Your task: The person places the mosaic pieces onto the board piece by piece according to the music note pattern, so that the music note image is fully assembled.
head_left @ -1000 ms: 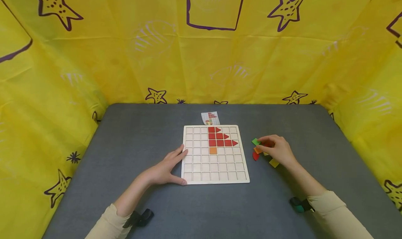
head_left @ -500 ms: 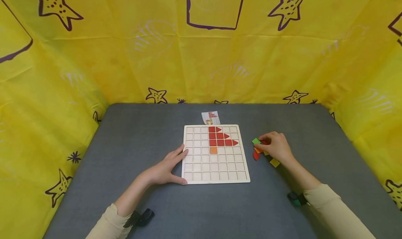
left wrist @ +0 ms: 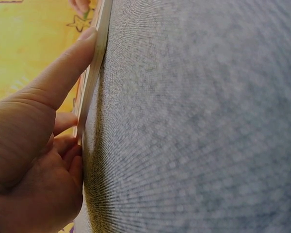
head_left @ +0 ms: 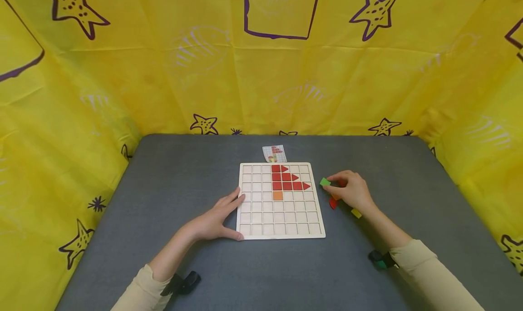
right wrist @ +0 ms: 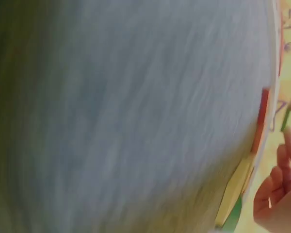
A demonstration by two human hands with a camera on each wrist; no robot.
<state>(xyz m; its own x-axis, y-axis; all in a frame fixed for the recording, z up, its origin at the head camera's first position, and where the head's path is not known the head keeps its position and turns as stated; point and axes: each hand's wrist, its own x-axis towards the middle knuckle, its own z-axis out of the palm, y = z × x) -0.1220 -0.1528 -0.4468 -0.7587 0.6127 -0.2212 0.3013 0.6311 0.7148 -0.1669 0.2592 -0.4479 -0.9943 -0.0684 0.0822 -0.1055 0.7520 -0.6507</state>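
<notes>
My right hand pinches a green square tile between thumb and fingertips, just right of the board; in the right wrist view the tile shows edge-on, raised off the table. My left hand rests at the left edge of the pale wooden grid board, fingers spread and thumb at the near corner. The left wrist view shows the thumb lying on the board's rim. Rows of red tiles ending in triangles fill cells in the upper part, with one orange square beneath.
Under and beside my right hand lie loose tiles: a red curved piece, a yellow square and others partly hidden. A small printed pattern card lies behind the board. Yellow cloth surrounds the grey table.
My right hand has picked the green square from the loose pile and moved left with it, towards the board. My left hand stays in place.
</notes>
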